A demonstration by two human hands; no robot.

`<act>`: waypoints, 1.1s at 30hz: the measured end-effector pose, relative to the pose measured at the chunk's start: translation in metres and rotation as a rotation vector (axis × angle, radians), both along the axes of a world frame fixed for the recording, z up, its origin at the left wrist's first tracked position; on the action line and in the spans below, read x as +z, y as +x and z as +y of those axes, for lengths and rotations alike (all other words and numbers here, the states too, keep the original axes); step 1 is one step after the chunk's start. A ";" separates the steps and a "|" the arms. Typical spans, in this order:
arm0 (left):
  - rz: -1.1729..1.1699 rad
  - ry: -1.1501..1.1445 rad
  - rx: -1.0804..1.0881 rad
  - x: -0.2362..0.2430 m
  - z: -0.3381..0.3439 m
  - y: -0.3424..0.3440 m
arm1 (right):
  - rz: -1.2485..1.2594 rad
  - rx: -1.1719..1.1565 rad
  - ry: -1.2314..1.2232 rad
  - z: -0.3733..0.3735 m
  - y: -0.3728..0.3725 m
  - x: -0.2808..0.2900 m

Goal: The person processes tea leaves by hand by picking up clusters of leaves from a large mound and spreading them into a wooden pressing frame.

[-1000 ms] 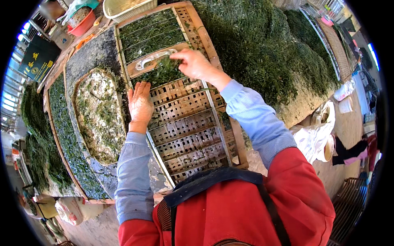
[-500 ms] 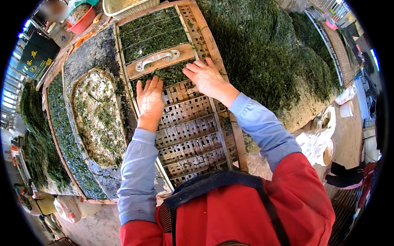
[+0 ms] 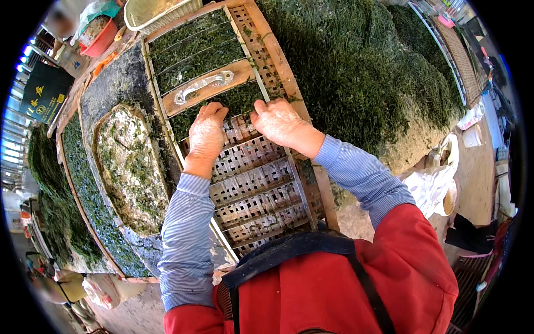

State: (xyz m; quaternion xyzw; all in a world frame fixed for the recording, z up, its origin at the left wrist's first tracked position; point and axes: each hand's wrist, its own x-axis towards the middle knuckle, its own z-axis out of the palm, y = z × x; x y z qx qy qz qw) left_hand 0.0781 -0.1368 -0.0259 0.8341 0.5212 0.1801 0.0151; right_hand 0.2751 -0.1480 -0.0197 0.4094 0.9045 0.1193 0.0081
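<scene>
A slatted wooden frame [image 3: 261, 61] lies over a woven bamboo mat [image 3: 247, 158]. Its far sections are filled with chopped dark green seaweed [image 3: 192, 43]; the near ones show bare weave. Across it runs a wooden bar [image 3: 167, 104] with a pale metal handle [image 3: 203, 86]. My left hand [image 3: 207, 133] rests at the near edge of the seaweed strip just below that bar, fingers curled in. Level with it, at the frame's right rail, my right hand [image 3: 281, 121] is closed likewise. What the fingertips pinch is hidden under both hands.
A large heap of seaweed [image 3: 345, 72] rises on the right. To the left sit a crusted board [image 3: 128, 167] and a tray of wet seaweed [image 3: 92, 178]. A pale basket [image 3: 161, 12] and a red basin [image 3: 100, 39] stand at the far side; a white bag [image 3: 428, 189] lies at right.
Both hands had fingers stretched out over the seaweed strip; now the fingers are curled in. My right hand has drawn slightly nearer to me. The view has shifted a little.
</scene>
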 end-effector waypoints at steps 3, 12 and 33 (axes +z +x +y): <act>-0.014 -0.118 -0.003 0.011 0.009 -0.004 | 0.053 0.057 -0.100 0.009 0.002 0.006; -0.779 -0.737 0.131 0.034 0.048 0.033 | 1.049 -0.067 -0.254 0.070 0.007 0.016; 0.007 -0.349 0.258 0.020 0.035 0.009 | 0.983 0.010 -0.257 0.046 0.020 0.033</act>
